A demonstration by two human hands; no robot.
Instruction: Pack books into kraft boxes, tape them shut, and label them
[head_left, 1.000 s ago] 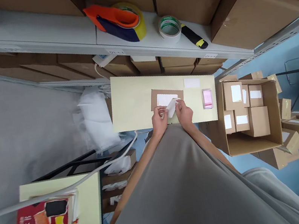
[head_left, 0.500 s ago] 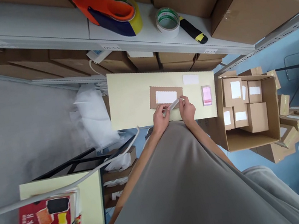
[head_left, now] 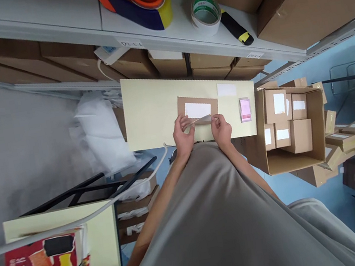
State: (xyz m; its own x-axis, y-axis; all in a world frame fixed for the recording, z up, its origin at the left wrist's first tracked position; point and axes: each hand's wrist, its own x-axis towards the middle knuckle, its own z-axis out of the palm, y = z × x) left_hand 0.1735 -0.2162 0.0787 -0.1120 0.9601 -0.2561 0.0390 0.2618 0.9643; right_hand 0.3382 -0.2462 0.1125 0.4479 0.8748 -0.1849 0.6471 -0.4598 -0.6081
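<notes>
A flat brown cardboard box with a white label on top lies on the pale yellow table. Over the box's near edge, a thin pale strip stretches between my hands; its exact kind does not show. My left hand has its fingers curled around the strip's left end. At the other end, my right hand pinches the strip between thumb and fingers. A white slip of paper and a blurred pink item lie to the right of the box.
A large open carton with several labelled boxes stands right of the table. On the shelf above are an orange tape dispenser, a tape roll and a utility knife. A white cable runs at left.
My left hand has opened its fingers somewhat and shifted slightly left. The strip now lies more level, closer over the box's near edge. The whole view has shifted a little.
</notes>
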